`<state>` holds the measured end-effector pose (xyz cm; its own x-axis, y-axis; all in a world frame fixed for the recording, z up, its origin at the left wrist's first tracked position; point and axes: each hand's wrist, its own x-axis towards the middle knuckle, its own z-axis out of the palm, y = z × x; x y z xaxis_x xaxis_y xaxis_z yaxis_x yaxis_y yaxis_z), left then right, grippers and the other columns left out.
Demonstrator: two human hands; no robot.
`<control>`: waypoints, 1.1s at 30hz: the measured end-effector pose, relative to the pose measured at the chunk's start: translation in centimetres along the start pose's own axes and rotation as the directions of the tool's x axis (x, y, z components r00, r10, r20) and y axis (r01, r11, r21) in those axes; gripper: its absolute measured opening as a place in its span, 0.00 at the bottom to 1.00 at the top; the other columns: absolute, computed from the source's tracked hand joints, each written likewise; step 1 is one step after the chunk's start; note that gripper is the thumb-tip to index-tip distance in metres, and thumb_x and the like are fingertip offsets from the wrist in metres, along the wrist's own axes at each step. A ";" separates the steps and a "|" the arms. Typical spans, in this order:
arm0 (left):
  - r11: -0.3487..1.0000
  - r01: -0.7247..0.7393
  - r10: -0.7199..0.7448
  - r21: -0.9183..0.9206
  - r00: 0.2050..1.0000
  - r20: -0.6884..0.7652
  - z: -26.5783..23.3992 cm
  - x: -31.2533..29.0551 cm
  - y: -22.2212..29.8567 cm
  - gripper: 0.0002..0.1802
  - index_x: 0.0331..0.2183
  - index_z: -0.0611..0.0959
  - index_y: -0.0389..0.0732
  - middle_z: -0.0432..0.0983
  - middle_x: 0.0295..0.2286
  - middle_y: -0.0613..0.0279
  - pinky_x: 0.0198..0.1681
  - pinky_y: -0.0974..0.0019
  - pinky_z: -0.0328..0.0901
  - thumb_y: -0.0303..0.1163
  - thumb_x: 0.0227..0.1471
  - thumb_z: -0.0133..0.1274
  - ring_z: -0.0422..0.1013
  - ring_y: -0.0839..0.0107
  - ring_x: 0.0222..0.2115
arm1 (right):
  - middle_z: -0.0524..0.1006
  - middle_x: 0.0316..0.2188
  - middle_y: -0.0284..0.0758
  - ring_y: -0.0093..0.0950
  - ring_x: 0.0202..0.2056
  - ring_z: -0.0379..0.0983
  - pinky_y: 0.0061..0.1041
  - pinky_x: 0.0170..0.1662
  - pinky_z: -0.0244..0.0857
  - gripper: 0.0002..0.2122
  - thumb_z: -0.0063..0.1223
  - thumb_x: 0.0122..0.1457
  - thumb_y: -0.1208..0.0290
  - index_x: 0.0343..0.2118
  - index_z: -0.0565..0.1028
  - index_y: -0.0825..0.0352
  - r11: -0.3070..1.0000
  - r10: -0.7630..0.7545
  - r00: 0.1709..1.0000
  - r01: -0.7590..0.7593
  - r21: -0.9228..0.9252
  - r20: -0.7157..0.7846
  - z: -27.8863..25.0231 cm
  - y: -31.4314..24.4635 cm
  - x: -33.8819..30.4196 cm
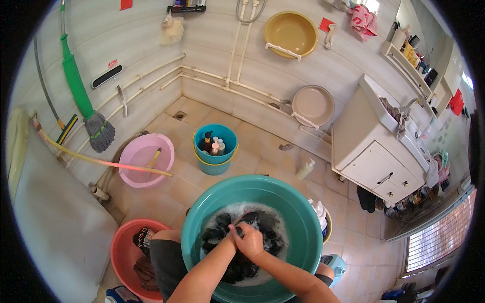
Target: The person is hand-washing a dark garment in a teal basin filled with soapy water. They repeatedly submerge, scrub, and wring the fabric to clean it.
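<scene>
A large teal basin point(194, 242) stands between my knees, holding soapy water and a soaked dark garment point(273, 240). Over its middle, my left hand point(235, 233) and my right hand point(249, 242) are pressed together. Dark wet cloth shows between and around them. My right hand is closed, its thumb and fingers bent round the cloth. Partly covered by the right one, my left hand is also closed on the cloth. White suds ring the garment along the water's edge.
A red basin point(118, 252) with dark clothes sits at left. Beyond are a pink basin point(134, 166) with a brush, a hose point(108, 162), and a blue bucket point(214, 165) of bottles. A pump bottle point(305, 169) and a white cabinet point(374, 169) stand at right.
</scene>
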<state>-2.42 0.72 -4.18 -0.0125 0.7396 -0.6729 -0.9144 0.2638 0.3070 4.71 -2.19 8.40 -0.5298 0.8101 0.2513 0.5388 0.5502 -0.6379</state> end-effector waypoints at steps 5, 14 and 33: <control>0.974 -0.135 0.176 0.183 0.958 -0.226 2.9 -2.8 0.8 0.21 0.32 0.74 0.34 0.70 0.28 0.57 0.37 0.60 0.58 0.45 0.47 0.48 0.65 0.64 0.31 | 0.72 0.21 0.49 0.48 0.24 0.68 0.39 0.28 0.63 0.15 0.47 0.51 0.61 0.21 0.72 0.70 0.963 0.224 0.971 -0.234 -0.134 -0.087 1.3 3.7 3.4; 0.762 -0.001 0.411 0.648 0.774 -0.482 0.8 -2.0 1.9 0.42 0.53 0.54 0.36 0.53 0.51 0.48 0.50 0.56 0.54 0.30 0.39 0.57 0.55 0.53 0.50 | 0.65 0.47 0.42 0.42 0.45 0.64 0.36 0.44 0.60 0.23 0.51 0.50 0.61 0.47 0.63 0.66 0.858 0.509 0.818 -0.458 -0.231 0.270 0.4 11.9 1.0; 0.962 -0.220 0.246 0.163 0.956 -0.157 3.2 -2.6 0.3 0.21 0.35 0.75 0.35 0.69 0.33 0.57 0.36 0.61 0.60 0.43 0.46 0.51 0.65 0.63 0.33 | 0.72 0.18 0.49 0.47 0.23 0.69 0.38 0.28 0.64 0.18 0.42 0.53 0.56 0.23 0.76 0.68 0.920 0.345 0.938 -0.345 -0.187 -0.035 0.9 5.6 2.9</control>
<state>-1.32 0.86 -0.16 -0.3006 0.6748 -0.6740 -0.8104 0.1919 0.5535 5.61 3.11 4.91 -0.2886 0.9566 0.0409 0.8006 0.2645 -0.5376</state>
